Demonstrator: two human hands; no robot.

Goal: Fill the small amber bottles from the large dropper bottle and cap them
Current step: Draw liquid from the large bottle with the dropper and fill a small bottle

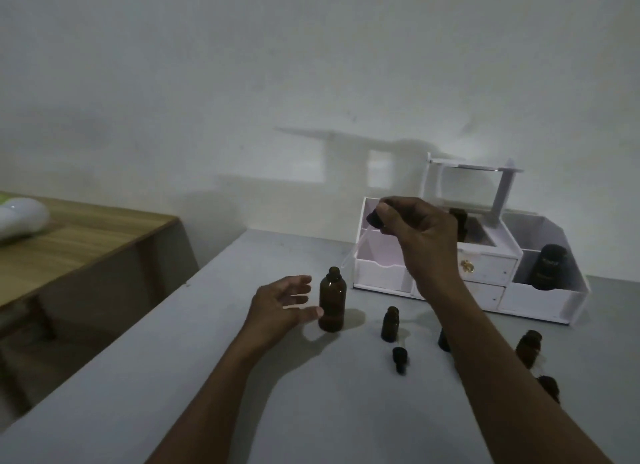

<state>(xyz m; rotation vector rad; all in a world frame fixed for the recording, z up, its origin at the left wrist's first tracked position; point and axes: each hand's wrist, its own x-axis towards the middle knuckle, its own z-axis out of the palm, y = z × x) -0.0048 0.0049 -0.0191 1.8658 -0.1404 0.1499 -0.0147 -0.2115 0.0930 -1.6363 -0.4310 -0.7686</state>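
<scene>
the large amber glass bottle point(332, 301) is dark brown and round-shouldered. it stands upright with its narrow neck open and no cap on it. the light is too dim to tell how full it is. it stands on the grey table point(207, 377), in front of the white plastic organiser box point(485, 273) and just off the organiser's left front corner.

the left hand point(280, 304) lies just left of this bottle, released, with its fingers straight and spread toward the glass. the thumb tip is right at the bottle's side, but whether it touches cannot be told. the right hand point(426, 235) is raised before the organiser's left compartment, pinching a black rubber-bulbed dropper cap point(375, 219) between thumb and fingers. from that cap a clear glass pipette point(353, 252) slants down and to the left. its tip hangs above and to the right of the open neck, apart from it.

in front of the organiser's middle, a small uncapped amber bottle point(390, 324) stands upright. a small black dropper top point(400, 358) lies on its side further forward of it. another dark small bottle point(444, 340) is half hidden behind the right forearm. two more small brown bottles point(528, 347) sit before the organiser's right end, too dark to tell whether they are capped.

in the organiser's right compartment stands a black round container point(550, 266).
</scene>
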